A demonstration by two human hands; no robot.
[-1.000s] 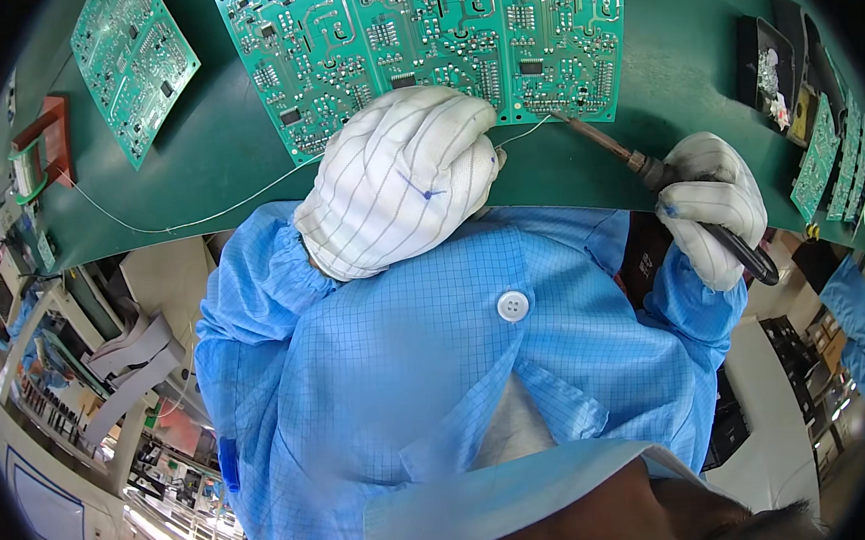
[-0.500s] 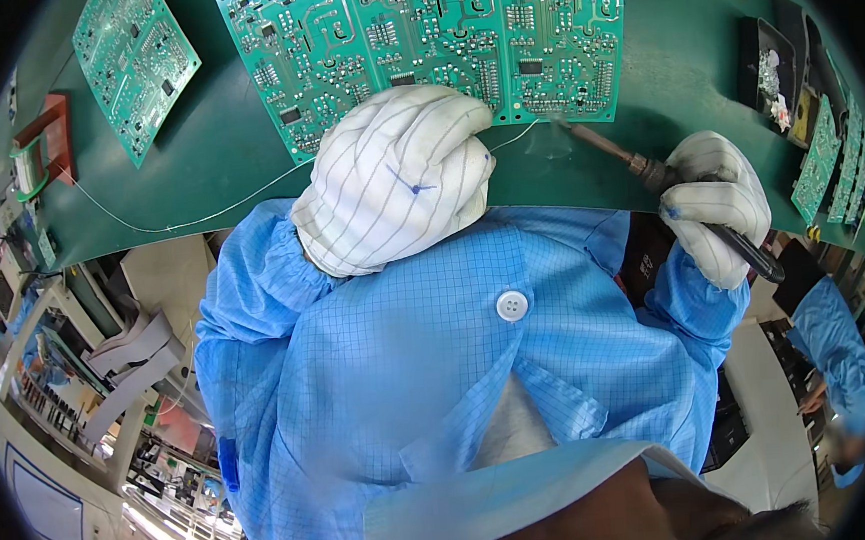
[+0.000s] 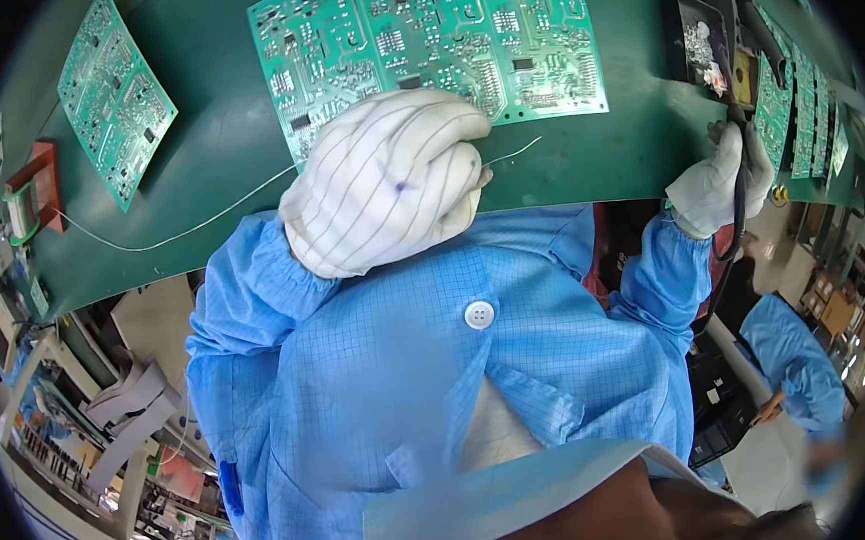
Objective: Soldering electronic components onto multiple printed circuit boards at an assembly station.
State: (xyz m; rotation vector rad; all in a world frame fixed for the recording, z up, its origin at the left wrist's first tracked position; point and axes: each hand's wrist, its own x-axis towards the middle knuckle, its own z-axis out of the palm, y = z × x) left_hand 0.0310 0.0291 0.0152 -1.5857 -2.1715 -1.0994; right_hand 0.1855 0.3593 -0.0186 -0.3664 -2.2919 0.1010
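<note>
My left hand, in a white striped glove, is closed round a thin solder wire. The wire's free end curves out to the right past the fingers. Behind that hand lies a large green circuit board panel, its near left edge partly covered by the glove. At the right side of the bench my right hand, gloved too, grips a dark soldering iron. The iron points away from me toward the black holder; I cannot tell whether its tip is inside.
A solder spool sits in a red stand at the left. Another circuit board lies nearby. Beside the holder is a black tray with metallic scraps. Several boards stand at the right edge. A person in blue is beyond.
My right hand has carried the soldering iron from near the panel's right corner over to the holder, turning its tip away from me. My left hand stays at the panel's edge with the wire.
</note>
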